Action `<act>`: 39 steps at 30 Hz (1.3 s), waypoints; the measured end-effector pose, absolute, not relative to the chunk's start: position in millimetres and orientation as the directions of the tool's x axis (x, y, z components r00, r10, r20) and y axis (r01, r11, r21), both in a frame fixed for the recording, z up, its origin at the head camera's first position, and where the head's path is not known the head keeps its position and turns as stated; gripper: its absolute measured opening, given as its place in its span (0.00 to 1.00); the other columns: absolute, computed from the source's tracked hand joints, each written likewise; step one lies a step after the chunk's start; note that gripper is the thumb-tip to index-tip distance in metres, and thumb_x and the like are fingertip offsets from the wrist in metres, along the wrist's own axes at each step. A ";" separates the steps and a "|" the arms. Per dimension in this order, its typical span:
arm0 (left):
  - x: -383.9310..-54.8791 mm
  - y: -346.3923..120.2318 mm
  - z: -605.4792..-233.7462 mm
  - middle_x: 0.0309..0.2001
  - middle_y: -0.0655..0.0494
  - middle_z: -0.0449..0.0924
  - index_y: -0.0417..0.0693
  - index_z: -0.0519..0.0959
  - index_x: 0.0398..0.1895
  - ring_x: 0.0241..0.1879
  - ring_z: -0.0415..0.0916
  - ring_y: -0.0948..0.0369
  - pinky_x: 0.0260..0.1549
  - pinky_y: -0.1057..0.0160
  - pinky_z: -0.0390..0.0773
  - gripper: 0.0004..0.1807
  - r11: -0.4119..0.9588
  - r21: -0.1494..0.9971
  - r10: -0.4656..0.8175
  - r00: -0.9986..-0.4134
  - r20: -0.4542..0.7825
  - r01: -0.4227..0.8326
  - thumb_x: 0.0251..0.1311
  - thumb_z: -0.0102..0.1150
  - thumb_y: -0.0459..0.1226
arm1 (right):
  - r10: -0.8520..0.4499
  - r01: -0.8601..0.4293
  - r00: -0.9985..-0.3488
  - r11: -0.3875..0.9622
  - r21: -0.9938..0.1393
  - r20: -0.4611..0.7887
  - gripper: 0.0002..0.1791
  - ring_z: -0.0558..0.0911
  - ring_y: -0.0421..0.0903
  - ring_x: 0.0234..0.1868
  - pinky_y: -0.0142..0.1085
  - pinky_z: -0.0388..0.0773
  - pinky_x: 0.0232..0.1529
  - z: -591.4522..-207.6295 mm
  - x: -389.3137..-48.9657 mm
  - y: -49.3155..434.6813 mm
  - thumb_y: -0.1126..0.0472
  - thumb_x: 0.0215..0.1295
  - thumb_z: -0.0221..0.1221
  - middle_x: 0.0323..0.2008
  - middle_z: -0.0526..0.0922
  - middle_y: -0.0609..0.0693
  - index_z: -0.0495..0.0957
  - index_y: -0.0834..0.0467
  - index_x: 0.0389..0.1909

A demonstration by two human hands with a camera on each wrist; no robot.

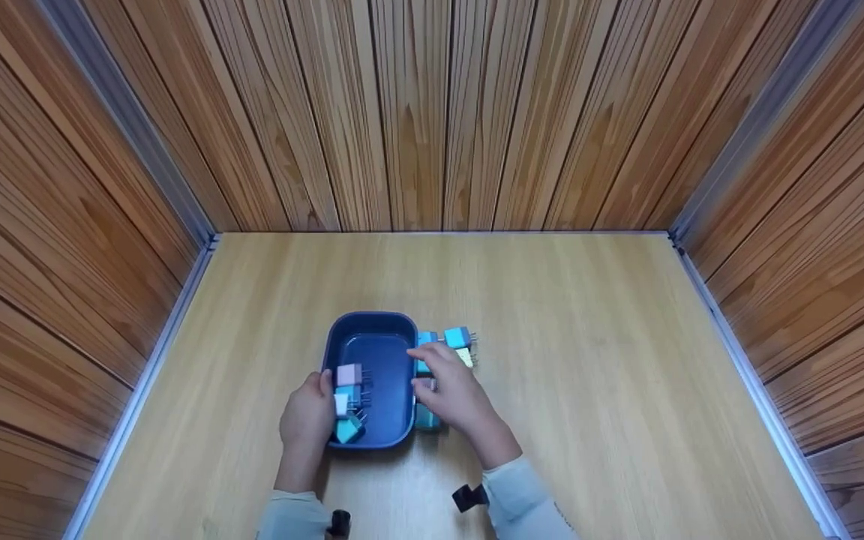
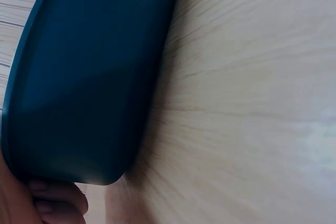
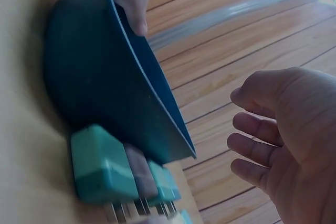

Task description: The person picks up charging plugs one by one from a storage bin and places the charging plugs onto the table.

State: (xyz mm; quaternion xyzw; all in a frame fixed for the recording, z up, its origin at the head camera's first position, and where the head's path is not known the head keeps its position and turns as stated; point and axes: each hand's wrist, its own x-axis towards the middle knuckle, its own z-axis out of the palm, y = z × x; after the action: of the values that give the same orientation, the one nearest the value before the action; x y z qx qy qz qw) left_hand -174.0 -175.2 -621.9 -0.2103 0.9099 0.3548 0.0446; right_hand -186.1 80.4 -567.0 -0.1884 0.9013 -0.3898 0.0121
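Note:
A dark blue rectangular tub point(image 1: 391, 397) stands on the table. My left hand point(image 1: 307, 415) grips its left side, thumb over the rim and fingers against the outer wall. Along the left inside of the tub lie several small block-shaped charger plugs point(image 1: 349, 373) with metal prongs, in pink, blue, white and teal. Over the right rim is my right hand point(image 1: 456, 388), thumb and fingers spread apart with nothing between them. Beside the tub's right wall sit more plugs, among them a teal one point(image 3: 100, 163) in the right wrist view; my right hand partly hides this group in the head view.
A blue plug point(image 1: 457, 337) and a pale yellow one point(image 1: 465, 357) lie at the far right of the outside group. Wood-panelled walls point(image 1: 439, 112) with metal edging enclose the light wooden tabletop point(image 1: 589, 360) at the back and both sides.

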 end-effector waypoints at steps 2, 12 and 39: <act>-174.6 -174.9 -622.0 0.25 0.51 0.73 0.46 0.78 0.44 0.26 0.72 0.55 0.24 0.59 0.64 0.30 0.657 0.629 -0.352 -0.907 -0.231 -0.415 0.80 0.32 0.58 | -0.359 -0.339 -0.925 0.626 -0.702 0.127 0.25 0.73 0.43 0.67 0.40 0.78 0.60 -566.9 -185.1 75.4 0.54 0.72 0.62 0.66 0.74 0.43 0.74 0.44 0.69; -174.0 -175.3 -624.3 0.27 0.51 0.75 0.48 0.78 0.46 0.28 0.73 0.55 0.26 0.60 0.66 0.30 0.645 0.624 -0.358 -0.896 -0.262 -0.440 0.79 0.33 0.60 | -0.423 -0.355 -0.904 0.657 -0.666 0.064 0.27 0.71 0.45 0.70 0.45 0.74 0.65 -573.8 -181.9 51.9 0.49 0.73 0.62 0.69 0.72 0.43 0.72 0.41 0.71; -172.8 -178.6 -623.8 0.28 0.51 0.78 0.46 0.78 0.48 0.28 0.75 0.55 0.26 0.60 0.68 0.32 0.650 0.639 -0.332 -0.910 -0.247 -0.411 0.79 0.32 0.61 | -0.509 -0.321 -0.861 0.580 -0.748 -0.025 0.28 0.69 0.43 0.72 0.45 0.71 0.67 -599.8 -185.3 1.9 0.52 0.74 0.60 0.70 0.69 0.40 0.68 0.37 0.72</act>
State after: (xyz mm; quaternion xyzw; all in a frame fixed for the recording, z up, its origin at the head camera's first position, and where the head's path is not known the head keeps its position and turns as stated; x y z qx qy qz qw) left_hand -172.8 -178.6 -623.8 -0.2049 0.9067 0.3646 0.0538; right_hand -185.3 1.9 -599.8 -0.2354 0.8809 -0.3928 0.1194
